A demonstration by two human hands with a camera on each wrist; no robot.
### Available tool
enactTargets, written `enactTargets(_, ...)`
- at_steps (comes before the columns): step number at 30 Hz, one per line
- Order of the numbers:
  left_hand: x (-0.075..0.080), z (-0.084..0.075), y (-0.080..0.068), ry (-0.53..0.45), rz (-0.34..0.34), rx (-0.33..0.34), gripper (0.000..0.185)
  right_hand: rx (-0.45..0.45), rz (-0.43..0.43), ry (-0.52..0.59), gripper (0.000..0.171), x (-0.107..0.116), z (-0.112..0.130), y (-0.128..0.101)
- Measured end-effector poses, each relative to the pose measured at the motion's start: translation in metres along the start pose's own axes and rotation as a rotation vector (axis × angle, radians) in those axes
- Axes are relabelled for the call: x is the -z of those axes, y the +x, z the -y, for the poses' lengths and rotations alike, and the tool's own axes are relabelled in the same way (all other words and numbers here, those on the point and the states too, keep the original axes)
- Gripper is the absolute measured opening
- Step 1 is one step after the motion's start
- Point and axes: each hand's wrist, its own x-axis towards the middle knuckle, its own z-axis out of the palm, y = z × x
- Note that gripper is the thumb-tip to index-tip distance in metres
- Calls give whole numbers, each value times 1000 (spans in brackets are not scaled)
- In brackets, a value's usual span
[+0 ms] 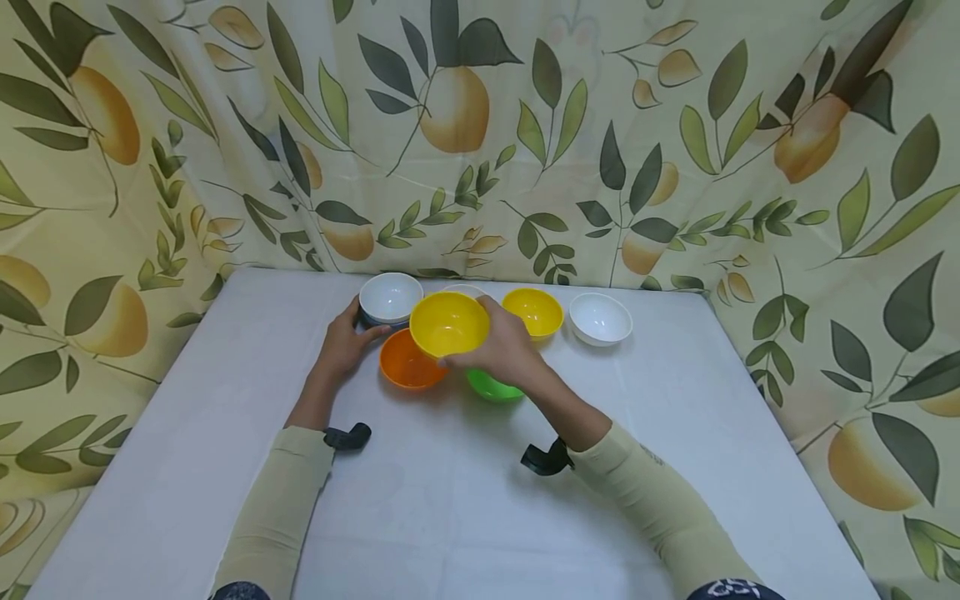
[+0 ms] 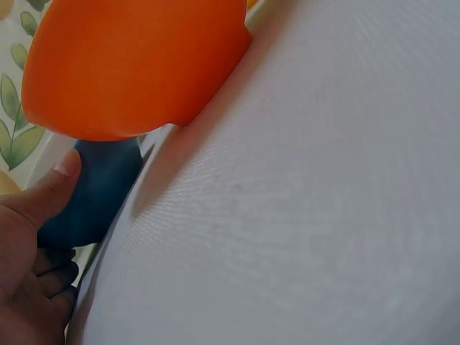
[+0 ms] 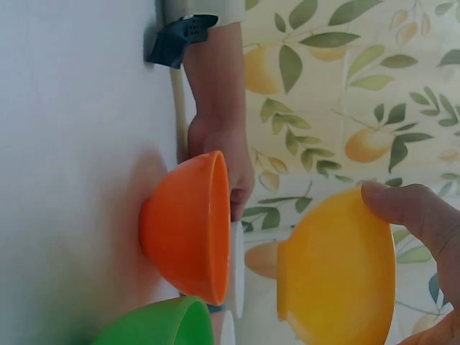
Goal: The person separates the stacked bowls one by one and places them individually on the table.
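Note:
My right hand [image 1: 510, 343] grips a yellow bowl [image 1: 448, 323] by its rim, thumb on one side and fingers on the other. The bowl is raised off the table, as the right wrist view shows. My left hand [image 1: 343, 343] holds a dark blue bowl [image 2: 108, 190] between thumb and fingers at the back left. A white bowl [image 1: 392, 298] sits in or on top of that blue one. Just in front stands an orange bowl [image 1: 411, 362], partly overlapped by the raised yellow bowl in the head view.
A green bowl [image 1: 492, 387] stands below my right hand, partly hidden. Further back are a second yellow bowl [image 1: 536, 313], a white bowl [image 1: 600, 319] and a pale bowl [image 1: 465, 289], mostly covered. A fruit-patterned cloth [image 1: 450, 208] hangs behind the white table [image 1: 420, 517].

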Motion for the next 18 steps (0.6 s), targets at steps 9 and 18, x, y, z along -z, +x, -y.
enactTargets(9,0,0,2,-6,2,-10,97,-11,-15,-10,115,5,-8,-12)
enactTargets(18,0,2,1,-11,8,-23,97,-56,-31,14,115,14,-22,-25)
